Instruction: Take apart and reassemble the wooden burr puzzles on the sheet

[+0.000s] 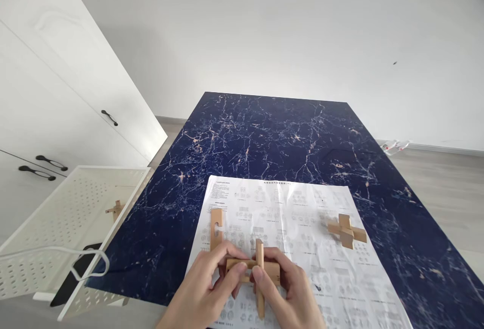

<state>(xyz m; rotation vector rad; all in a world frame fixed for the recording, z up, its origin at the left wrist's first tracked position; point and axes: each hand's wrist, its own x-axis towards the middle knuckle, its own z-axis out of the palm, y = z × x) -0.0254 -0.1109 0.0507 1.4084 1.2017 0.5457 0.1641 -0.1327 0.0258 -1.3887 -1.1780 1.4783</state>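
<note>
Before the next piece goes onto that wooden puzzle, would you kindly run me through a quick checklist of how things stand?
1. Both hands on the crossed wooden pieces: ok, left hand and right hand grip them from either side.
2. Upright bar seated across the flat bar: cannot tell, fingers hide the joint.
3. Loose notched piece within reach: ok, it lies on the instruction sheet just beyond the left hand.
4. Finished cross puzzle out of the way: ok, it sits apart to the right on the sheet.
5. Diagrams readable: not ok, hands cover the sheet's near part.
</note>
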